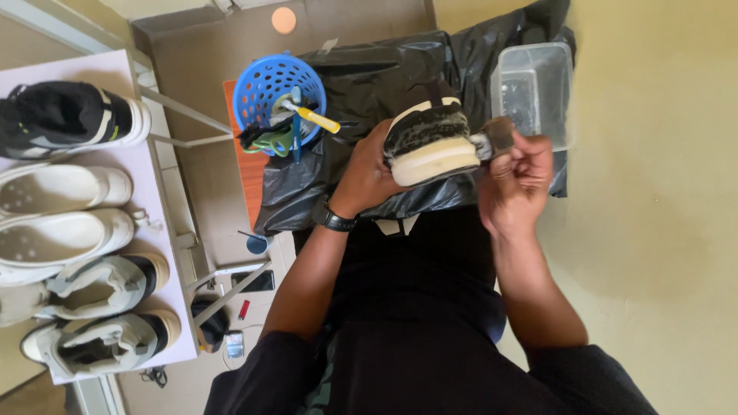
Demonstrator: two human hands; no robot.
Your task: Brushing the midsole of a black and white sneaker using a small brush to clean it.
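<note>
We've got a crumpled black plastic bag (369,84) spread over the floor in front of our lap, biggest thing around, with a clear rectangular plastic tub (538,84) sitting at its right edge. Off to the left is a pale lilac table (92,65) lined with shoes: a black high-top sneaker (65,115) at the top, a pair of white perforated clogs (61,215) under it, then two grey-and-black sneakers (100,315). Between table and bag stands a round blue plastic basket (273,92) stuffed with brushes and a yellow-handled tool. Our left hand (367,173) is wrapped around a black shoe with a thick cream sole (430,142), held up over the bag. Our right hand (516,173) is clenched on a small brush (492,140) pressed against the shoe's sole edge.
</note>
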